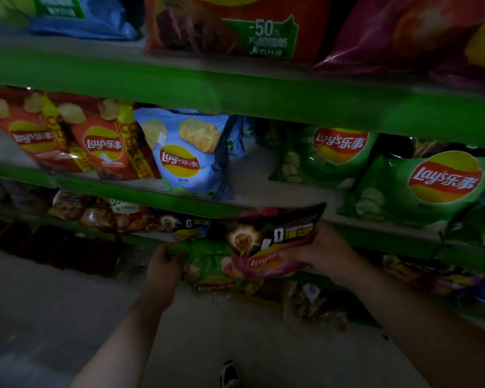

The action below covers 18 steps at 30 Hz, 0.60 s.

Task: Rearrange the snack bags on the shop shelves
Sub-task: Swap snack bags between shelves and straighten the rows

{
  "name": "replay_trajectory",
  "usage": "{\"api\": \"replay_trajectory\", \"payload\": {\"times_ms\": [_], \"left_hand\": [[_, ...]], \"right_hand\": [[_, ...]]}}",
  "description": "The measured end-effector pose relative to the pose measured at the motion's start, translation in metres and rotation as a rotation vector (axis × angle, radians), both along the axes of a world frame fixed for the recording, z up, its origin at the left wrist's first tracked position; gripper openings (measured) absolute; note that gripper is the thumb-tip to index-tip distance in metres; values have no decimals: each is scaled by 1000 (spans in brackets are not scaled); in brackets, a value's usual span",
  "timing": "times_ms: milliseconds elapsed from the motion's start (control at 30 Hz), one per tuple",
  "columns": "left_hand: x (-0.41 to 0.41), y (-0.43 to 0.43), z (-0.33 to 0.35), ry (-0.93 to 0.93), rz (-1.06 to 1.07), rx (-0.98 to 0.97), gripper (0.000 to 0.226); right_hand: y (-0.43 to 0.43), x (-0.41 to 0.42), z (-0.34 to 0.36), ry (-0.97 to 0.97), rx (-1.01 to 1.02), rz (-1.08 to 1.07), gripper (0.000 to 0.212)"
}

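Two bare forearms with bare hands, and one shoe at the bottom edge

The left hand (165,264) shows left of centre in the lower half of the frame; the left forearm (129,340) is bare from the wrist to the bottom edge at lower left, with sparse fine hair just visible in the dim light; the right hand (324,252) shows right of centre; the right forearm (420,326) is likewise bare from the wrist to the lower right corner, and looks broader in the picture; at bottom centre is the toe of a shoe (229,375), dark with pale stripes or laces across it, too dim and blurred to tell which.
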<state>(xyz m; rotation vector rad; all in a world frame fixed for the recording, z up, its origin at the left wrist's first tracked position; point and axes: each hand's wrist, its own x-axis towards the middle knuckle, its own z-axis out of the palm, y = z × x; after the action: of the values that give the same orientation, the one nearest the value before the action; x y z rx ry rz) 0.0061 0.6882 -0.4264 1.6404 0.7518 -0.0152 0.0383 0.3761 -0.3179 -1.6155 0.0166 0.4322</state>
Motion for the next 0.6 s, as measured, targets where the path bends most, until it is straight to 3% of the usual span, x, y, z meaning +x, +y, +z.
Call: {"api": "replay_trajectory", "payload": {"times_ms": [133, 267, 433, 600], "left_hand": [[-20, 33, -1, 47, 11, 107, 12], [-26, 61, -7, 76, 61, 164, 12], [-25, 87, -21, 73, 82, 213, 16], [-16, 92, -28, 63, 95, 130, 17]], "right_hand": [[25, -18, -60, 116, -96, 41, 79], [52, -17, -111, 72, -229, 19, 101], [79, 15, -164, 178, -454, -196, 68], [95, 55, -194, 258, -494, -333, 74]]}}
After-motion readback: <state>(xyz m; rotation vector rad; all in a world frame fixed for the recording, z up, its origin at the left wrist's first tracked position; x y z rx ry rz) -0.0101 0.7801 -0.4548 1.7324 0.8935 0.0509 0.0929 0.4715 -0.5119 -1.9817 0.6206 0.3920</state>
